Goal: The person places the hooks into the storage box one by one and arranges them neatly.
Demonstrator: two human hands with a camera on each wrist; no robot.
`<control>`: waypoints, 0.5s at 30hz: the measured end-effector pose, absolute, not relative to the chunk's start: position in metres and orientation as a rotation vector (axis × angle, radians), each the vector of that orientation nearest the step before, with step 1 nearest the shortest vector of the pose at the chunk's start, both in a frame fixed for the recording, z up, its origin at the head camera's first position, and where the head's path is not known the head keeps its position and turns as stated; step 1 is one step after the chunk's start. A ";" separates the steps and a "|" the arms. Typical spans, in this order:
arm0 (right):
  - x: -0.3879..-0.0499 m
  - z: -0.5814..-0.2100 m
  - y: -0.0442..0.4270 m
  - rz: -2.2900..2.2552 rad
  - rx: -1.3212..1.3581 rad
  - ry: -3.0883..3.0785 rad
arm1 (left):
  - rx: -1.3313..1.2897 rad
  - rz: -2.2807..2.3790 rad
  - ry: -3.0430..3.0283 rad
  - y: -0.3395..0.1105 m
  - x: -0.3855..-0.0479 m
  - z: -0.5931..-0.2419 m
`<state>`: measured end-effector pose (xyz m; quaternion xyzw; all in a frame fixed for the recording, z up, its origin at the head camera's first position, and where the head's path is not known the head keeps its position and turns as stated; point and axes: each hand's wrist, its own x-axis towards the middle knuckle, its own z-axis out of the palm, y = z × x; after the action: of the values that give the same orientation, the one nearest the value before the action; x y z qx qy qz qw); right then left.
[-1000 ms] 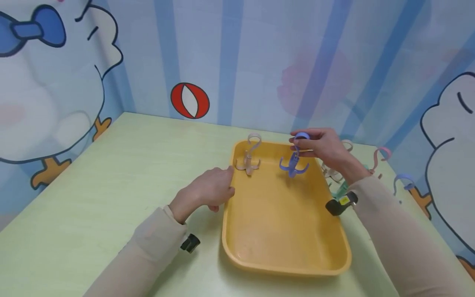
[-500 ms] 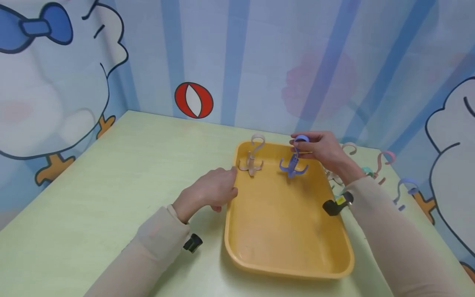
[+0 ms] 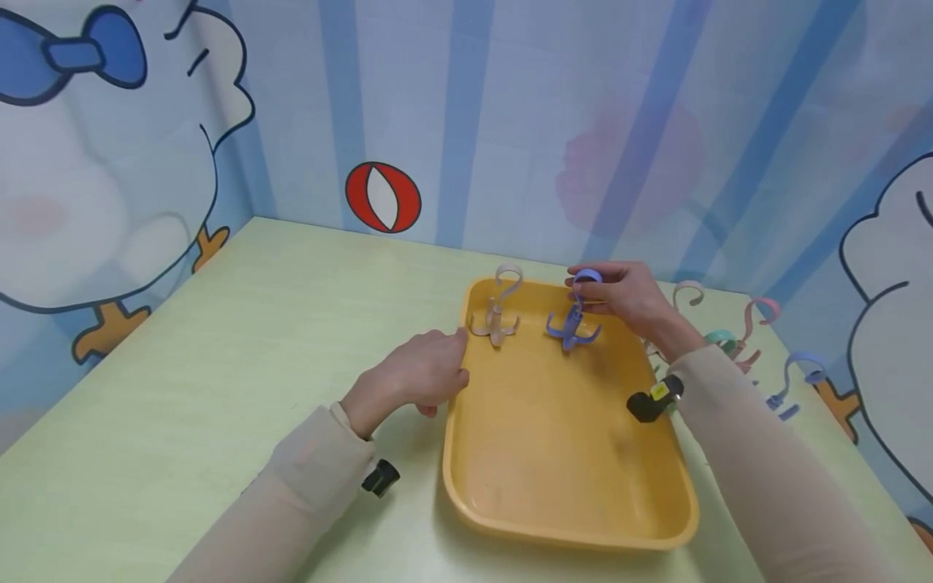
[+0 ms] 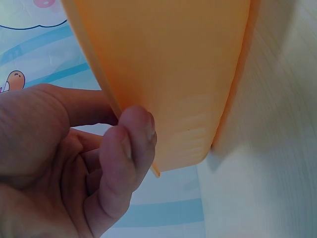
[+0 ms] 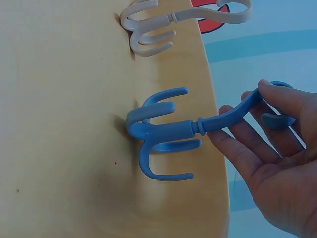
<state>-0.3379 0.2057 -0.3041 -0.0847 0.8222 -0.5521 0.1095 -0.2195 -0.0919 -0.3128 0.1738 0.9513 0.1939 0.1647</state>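
A yellow tray stands on the table, and my left hand grips its left rim. In the left wrist view, the fingers of that hand lie on the outside of the wall. My right hand pinches the curved top hook of a blue four-claw hanger at the tray's far right part. In the right wrist view, the blue hanger has its claws low over the tray bottom; contact is hard to tell. A beige claw hanger stands upright in the tray's far left corner.
Right of the tray, partly behind my right arm, are several more claw hangers: a pink one, a green one, a blue-violet one and a beige one. A printed curtain closes off the table's back edge.
My right hand has shifted slightly left and down with the blue hanger, relative to the tray. The left hand keeps its grip on the rim. The whole view has shifted a little.
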 end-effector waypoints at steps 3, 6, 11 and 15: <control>-0.339 -0.306 0.206 -1.633 -0.243 2.409 | 0.487 0.549 2.712 -0.092 -0.219 -0.313; -0.340 -0.307 0.206 -1.630 -0.247 2.415 | 0.485 0.549 2.710 -0.092 -0.219 -0.313; -0.342 -0.309 0.207 -1.621 -0.246 2.439 | 0.495 0.550 2.708 -0.092 -0.219 -0.313; -0.343 -0.312 0.207 -1.620 -0.254 2.456 | 0.485 0.547 2.708 -0.091 -0.219 -0.312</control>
<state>-0.3429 0.2073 -0.3117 -0.0855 0.8280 -0.5461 0.0940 -0.2192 -0.0913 -0.3124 0.1705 0.9518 0.1923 0.1674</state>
